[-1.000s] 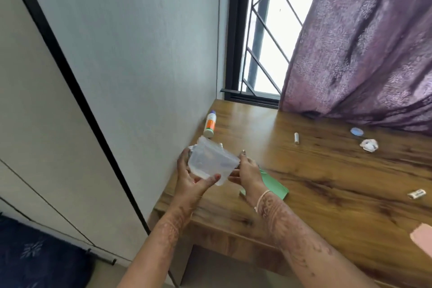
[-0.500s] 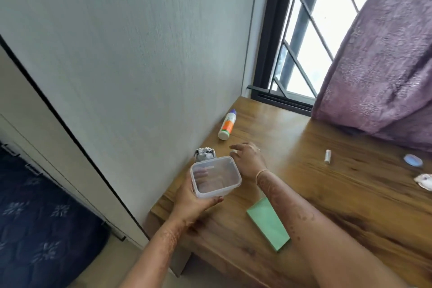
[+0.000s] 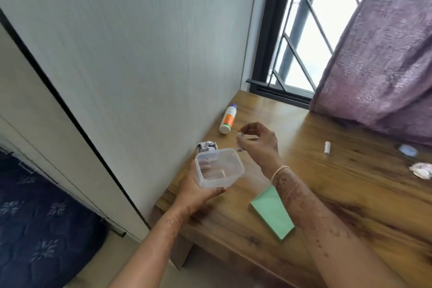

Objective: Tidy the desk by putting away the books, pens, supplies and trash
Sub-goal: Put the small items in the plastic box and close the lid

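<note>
Left hand (image 3: 196, 192): curled under and round the base of the tub, holding it mouth up over the left corner of the counter (image 3: 350, 194).
Tub (image 3: 219, 168): clear plastic, no lid, nothing visible inside. Light and thin-walled, likely to flex under a squeeze; best gripped low, across the base.
Foil wad (image 3: 207, 146): crumpled, on the counter against the wall, just behind the tub. Nearly weightless; pinch anywhere.
Bottle (image 3: 228, 119): white with an orange label, lying on its side near the wall. Rigid, apt to roll; grasp round the middle.
Small item (image 3: 239, 141): pale, too small to identify, held just beyond the tub rim. Light, easily dropped; next step judged to be release over the tub mouth.
Right hand (image 3: 257, 140): raised above the counter, thumb and fingertips pinching the small item.
Pad (image 3: 272, 213): green, flat on the counter beside the right forearm. Thin; lift from an edge.
Tube (image 3: 327, 148): small, white, lying alone mid-counter. Prone to rolling; pinch at mid-length.
Cap (image 3: 408, 150): blue, round, near the curtain hem. Smooth; pick up by the rim.
Paper scrap (image 3: 422, 170): crumpled, at the right edge of view. Soft; gather whole.
</note>
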The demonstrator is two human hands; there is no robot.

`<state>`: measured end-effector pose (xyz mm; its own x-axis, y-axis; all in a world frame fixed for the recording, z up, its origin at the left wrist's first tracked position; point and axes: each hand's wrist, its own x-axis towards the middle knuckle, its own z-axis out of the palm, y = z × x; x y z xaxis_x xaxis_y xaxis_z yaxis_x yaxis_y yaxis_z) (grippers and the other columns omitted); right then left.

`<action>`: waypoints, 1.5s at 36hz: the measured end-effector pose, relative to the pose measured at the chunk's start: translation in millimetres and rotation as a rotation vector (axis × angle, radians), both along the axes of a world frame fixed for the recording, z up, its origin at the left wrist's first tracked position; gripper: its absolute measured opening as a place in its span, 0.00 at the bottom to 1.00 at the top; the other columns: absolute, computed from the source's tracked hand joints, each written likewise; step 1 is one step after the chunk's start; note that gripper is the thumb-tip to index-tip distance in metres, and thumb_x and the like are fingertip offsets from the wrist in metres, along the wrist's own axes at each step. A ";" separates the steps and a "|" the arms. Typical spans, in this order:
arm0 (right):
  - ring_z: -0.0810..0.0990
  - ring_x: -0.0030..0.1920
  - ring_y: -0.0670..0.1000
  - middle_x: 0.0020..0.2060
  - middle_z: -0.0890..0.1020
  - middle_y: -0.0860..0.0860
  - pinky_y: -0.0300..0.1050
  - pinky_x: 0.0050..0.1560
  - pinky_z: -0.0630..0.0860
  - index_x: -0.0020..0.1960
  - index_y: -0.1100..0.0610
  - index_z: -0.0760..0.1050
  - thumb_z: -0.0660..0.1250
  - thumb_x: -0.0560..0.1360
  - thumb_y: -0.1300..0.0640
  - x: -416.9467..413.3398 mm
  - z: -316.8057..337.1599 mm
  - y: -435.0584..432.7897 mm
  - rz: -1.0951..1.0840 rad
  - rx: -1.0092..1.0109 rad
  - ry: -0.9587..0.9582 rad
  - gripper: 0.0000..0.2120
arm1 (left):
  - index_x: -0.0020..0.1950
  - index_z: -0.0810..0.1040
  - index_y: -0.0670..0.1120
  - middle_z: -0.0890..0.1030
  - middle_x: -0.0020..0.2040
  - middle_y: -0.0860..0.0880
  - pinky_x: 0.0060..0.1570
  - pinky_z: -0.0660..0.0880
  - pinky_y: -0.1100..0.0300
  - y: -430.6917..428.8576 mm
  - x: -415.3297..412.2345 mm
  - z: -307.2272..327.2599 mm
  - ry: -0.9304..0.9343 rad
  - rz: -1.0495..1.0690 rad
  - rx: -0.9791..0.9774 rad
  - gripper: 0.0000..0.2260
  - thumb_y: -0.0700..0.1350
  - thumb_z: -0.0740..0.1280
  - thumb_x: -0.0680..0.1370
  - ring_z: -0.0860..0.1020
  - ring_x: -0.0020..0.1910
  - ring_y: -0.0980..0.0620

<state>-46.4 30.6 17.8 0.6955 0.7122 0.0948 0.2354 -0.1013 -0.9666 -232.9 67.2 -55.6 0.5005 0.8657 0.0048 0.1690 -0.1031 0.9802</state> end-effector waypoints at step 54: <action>0.74 0.61 0.61 0.60 0.74 0.59 0.49 0.59 0.71 0.64 0.57 0.74 0.62 0.79 0.55 210.4 -45.4 -86.3 -0.103 -0.828 -0.666 0.15 | 0.60 0.71 0.52 0.76 0.59 0.47 0.43 0.78 0.65 -45.6 190.0 23.3 -0.101 -0.291 -0.309 0.40 0.46 0.82 0.51 0.78 0.56 0.54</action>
